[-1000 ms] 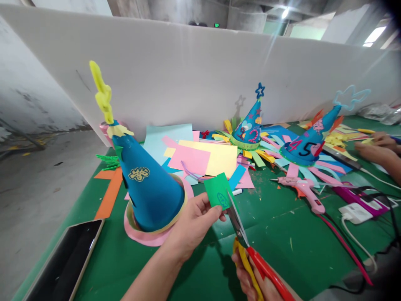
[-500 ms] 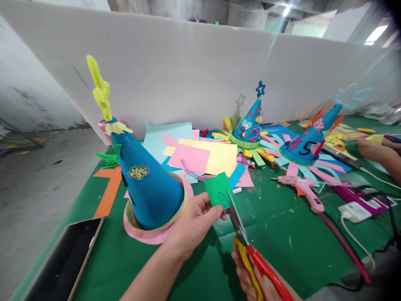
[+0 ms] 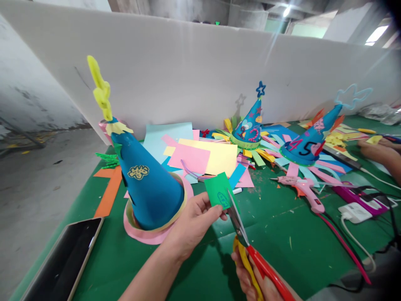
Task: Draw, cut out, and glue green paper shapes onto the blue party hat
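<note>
Between the thumb and fingers of my left hand (image 3: 196,223) is a small green sheet of paper (image 3: 218,188) with a little oval figure drawn on it in dark lines. My right hand (image 3: 250,274) grips scissors (image 3: 239,228) by their red and yellow handles. The scissor blades lie at the right edge of the green paper, beside the drawing. Just left of my left hand stands a tall blue paper cone hat (image 3: 150,188) with a pink brim, a cloud-like cutout on its side and a fuzzy yellow topper.
Coloured paper sheets (image 3: 191,156) lie behind my hands. Two decorated cone hats (image 3: 249,125) stand further right. A pink glue gun (image 3: 300,186) and a purple power strip (image 3: 360,198) with cables lie right; a phone (image 3: 62,259) lies front left. Another person's hand (image 3: 380,150) is at far right.
Almost nothing differs. Both hands, the green paper and the scissors keep nearly the same position; the other person's hand at the far right shifts very slightly.
</note>
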The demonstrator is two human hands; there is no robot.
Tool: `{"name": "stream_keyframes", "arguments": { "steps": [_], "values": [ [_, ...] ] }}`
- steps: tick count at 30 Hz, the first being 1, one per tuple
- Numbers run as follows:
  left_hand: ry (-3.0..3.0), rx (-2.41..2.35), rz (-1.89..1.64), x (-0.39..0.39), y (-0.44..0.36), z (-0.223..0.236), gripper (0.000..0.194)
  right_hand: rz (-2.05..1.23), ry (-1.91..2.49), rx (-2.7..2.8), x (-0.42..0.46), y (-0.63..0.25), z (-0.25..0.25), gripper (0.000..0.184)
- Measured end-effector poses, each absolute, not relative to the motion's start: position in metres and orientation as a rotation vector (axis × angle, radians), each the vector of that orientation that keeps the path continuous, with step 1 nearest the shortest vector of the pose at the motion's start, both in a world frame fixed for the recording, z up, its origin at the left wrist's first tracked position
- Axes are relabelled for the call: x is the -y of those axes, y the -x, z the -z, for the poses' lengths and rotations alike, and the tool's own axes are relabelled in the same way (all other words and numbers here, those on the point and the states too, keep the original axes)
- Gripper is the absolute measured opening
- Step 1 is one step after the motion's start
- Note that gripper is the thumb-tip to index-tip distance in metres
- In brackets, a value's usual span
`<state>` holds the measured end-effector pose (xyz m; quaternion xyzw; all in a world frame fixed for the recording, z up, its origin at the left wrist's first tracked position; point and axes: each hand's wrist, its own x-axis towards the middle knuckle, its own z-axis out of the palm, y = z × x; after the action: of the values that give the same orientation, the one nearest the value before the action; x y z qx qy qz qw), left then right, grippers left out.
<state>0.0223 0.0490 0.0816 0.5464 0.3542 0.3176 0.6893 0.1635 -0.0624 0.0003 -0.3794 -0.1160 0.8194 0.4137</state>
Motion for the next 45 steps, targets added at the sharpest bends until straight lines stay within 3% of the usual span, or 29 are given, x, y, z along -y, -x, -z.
{"name": "stream_keyframes", "arguments": {
  "steps": [13,24,36,45],
  "values": [
    [-1.202,-0.781,-0.713,-0.050,-0.023,-0.081,0.010,-2.029,0.957,0.240,0.063,-0.159,-0.006,0.040],
    [-1.197,-0.768,-0.706,-0.050,-0.021,-0.079,0.010,-2.068,0.936,0.465,0.065,-0.170,-0.009,0.057],
    [-1.204,-0.772,-0.707,-0.051,-0.020,-0.076,0.011,-2.097,0.996,0.604,0.061,-0.176,-0.016,0.061],
    [-1.174,-0.784,-0.716,-0.051,-0.021,-0.077,0.011,-1.959,1.132,0.469,0.066,-0.175,-0.044,0.043]
  ]
}}
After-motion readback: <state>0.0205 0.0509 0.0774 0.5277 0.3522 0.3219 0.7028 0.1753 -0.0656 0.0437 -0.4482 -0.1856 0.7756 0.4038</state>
